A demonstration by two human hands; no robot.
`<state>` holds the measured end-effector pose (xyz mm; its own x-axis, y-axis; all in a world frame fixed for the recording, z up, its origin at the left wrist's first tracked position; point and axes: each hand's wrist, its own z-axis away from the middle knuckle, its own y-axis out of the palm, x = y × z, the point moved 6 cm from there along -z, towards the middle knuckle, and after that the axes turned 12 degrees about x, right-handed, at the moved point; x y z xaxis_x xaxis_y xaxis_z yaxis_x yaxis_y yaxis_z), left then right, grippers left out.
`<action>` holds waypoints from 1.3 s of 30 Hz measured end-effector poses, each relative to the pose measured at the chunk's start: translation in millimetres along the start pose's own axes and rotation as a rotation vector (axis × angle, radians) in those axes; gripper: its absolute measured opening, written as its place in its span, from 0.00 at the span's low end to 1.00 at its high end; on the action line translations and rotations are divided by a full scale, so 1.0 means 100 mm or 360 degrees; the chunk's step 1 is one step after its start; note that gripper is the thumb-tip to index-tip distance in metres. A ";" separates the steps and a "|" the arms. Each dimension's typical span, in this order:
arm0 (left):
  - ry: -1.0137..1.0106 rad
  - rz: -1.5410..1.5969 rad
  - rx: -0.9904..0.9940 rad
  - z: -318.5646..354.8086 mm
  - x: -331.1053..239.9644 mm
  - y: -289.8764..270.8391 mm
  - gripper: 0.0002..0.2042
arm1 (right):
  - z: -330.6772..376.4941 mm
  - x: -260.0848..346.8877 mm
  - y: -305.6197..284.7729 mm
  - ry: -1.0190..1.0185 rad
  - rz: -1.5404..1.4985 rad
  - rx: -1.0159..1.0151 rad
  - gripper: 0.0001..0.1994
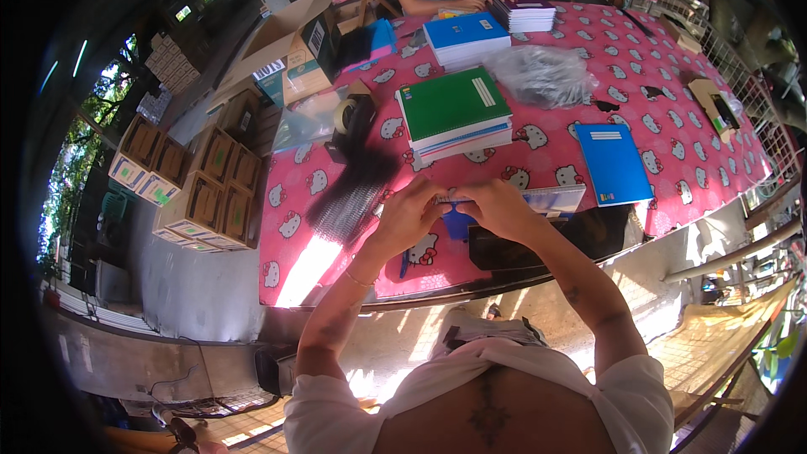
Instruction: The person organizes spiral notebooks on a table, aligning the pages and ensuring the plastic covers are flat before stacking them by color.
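Carefully, a person's left hand (415, 206) and right hand (498, 208) meet near the middle of the pink, cartoon-cat-patterned tabletop's (282, 240) near edge, thumbs and fingers pinched together at what appears to be the left end of a thin blue-and-white paper notebook (556, 199). The fingertips hide the exact point of contact. The notebook lies just inside that near edge, partly covered by the right hand and wrist, above a dark, flat-sided object (551, 242).

The likeliest trouble is at the fingertips: an uneven pull by either hand could bend the binding or tear the page edges. With the notebook so near the edge, a slip of the pinch could send it to the floor.

To the left, a loose bundle of black wire coils (353, 200) lies close enough to the left forearm to snag or be swept toward the left edge. Behind the hands, a neat pile of notebooks topped by a green cover (454, 109) could slide askew if an elbow or knuckle knocks it. Nearer the right corner, a flat blue notebook (614, 164) lies within reach of a stray right forearm, which could push it off the near edge.
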<state>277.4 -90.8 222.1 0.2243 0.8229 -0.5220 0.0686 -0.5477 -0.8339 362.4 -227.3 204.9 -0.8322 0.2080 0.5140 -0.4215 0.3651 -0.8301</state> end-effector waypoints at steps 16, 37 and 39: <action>-0.0390 -0.0701 -0.0181 0.18 -0.01 1.17 0.46 | 0.21 -0.22 -0.25 0.0227 0.0266 0.0073 0.09; -0.0313 -0.1154 -0.0069 -0.23 -0.08 0.80 0.38 | 0.50 -0.52 -0.41 0.0196 0.0326 0.0189 0.10; -0.0293 -0.1283 -0.0203 -0.23 -0.08 0.93 0.38 | 0.50 -0.55 -0.47 0.0213 0.0295 0.0140 0.10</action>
<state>304.7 -151.8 152.8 -0.1021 0.9753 0.1957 0.2518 0.2157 -0.9434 409.9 -301.5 204.7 -0.8456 0.3845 0.3702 -0.3005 0.2303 -0.9256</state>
